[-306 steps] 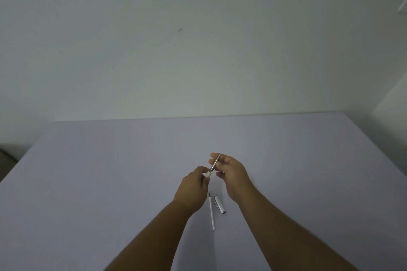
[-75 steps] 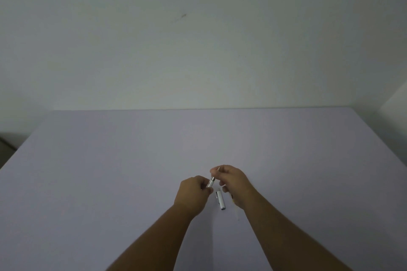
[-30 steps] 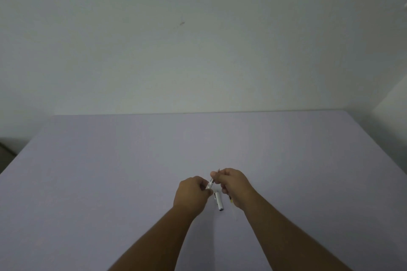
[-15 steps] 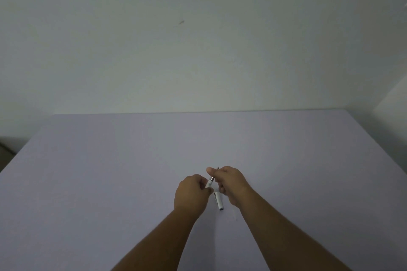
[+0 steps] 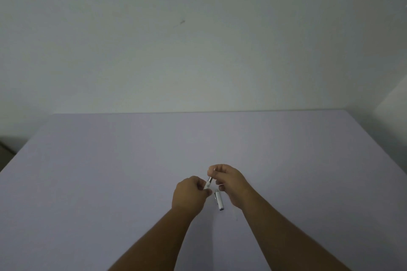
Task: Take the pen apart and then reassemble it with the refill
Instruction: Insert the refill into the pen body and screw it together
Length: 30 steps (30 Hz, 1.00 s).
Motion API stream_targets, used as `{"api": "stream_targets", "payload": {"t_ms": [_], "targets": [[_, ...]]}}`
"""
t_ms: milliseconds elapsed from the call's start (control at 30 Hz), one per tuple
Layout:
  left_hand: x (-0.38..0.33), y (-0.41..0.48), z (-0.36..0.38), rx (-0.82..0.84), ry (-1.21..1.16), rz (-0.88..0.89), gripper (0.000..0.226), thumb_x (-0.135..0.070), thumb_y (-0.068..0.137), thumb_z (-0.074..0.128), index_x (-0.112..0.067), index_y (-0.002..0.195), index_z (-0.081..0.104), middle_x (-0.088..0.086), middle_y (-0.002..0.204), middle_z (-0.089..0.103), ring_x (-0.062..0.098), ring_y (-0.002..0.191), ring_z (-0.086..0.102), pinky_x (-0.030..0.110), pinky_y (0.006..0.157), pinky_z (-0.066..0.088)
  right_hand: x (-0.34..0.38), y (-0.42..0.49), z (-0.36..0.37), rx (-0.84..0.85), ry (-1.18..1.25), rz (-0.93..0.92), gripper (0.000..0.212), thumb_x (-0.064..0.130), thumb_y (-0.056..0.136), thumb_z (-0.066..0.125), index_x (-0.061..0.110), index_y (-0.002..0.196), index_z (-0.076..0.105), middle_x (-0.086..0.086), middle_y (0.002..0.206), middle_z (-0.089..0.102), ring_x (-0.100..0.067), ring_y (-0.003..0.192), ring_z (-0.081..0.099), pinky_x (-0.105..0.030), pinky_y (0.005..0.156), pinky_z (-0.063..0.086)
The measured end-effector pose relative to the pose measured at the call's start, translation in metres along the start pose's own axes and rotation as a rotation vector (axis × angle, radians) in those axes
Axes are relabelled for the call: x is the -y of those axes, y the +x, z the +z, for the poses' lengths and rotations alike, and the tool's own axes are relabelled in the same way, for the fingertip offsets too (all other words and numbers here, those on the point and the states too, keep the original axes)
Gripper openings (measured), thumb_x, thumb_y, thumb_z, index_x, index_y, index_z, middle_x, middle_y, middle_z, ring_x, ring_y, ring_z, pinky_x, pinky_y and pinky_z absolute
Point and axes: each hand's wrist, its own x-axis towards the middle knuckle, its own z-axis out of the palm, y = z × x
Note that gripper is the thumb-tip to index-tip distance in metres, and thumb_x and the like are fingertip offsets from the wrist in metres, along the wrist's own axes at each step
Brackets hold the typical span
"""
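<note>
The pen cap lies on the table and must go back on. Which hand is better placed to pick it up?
Probably the right hand. The pen cap lies on the table just beside its curled fingers, while the left hand grips the pen body.

White-and-silver pen and cap, plain lilac table.

Above the lilac counter, the left hand and right hand pinch opposite ends of a white pen. Its cap lies on the counter between the wrists.
</note>
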Motion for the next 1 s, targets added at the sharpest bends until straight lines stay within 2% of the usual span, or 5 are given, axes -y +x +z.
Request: {"api": "stream_targets", "payload": {"t_ms": [367,533,667,733,1000], "targets": [[0.006,0.000,0.004,-0.002,0.007,-0.018,0.012,-0.027,0.077,0.072,-0.023,0.076,0.061,-0.012,0.063,0.055,0.005,0.057,0.050,0.018,0.051,0.036,0.000,0.004,0.004,-0.046,-0.104,-0.012,0.013,0.016,0.080,0.070,0.021,0.069,0.069,0.005,0.076,0.070,-0.013,0.075,0.058,-0.028,0.067,0.046],[0.011,0.001,0.001,0.061,-0.036,-0.118,0.013,-0.026,0.074,0.074,-0.025,0.070,0.061,-0.008,0.066,0.061,0.006,0.054,0.056,0.014,0.041,0.040,-0.006,0.010,0.000,-0.092,-0.129,0.023,0.008,0.025,0.083,0.066,0.018,0.080,0.070,0.000,0.081,0.068,-0.012,0.071,0.055,-0.024,0.066,0.048],[0.021,-0.001,-0.002,0.060,-0.104,-0.173,0.018,-0.025,0.070,0.076,-0.029,0.065,0.060,-0.009,0.068,0.064,0.004,0.059,0.059,0.013,0.039,0.040,-0.019,0.020,-0.006,-0.246,-0.702,0.010,0.022,0.016,0.087,0.051,0.006,0.093,0.071,-0.010,0.098,0.072,-0.026,0.092,0.065,-0.031,0.079,0.049],[0.024,-0.002,-0.002,0.058,-0.134,-0.192,0.015,-0.025,0.069,0.077,-0.027,0.067,0.062,-0.009,0.070,0.064,0.005,0.063,0.059,0.016,0.047,0.041,-0.030,0.021,-0.003,-0.218,-0.922,0.048,0.023,0.014,0.084,0.050,0.007,0.095,0.070,-0.011,0.100,0.072,-0.028,0.094,0.066,-0.028,0.072,0.049],[0.033,0.000,-0.001,0.084,-0.199,-0.224,0.012,-0.021,0.069,0.078,-0.022,0.071,0.066,-0.006,0.073,0.067,0.010,0.069,0.063,0.028,0.070,0.055,-0.062,0.027,0.013,-0.255,-1.132,-0.047,0.021,0.020,0.092,0.046,0.008,0.107,0.052,-0.013,0.110,0.065,-0.031,0.104,0.062,-0.035,0.082,0.051]]}}
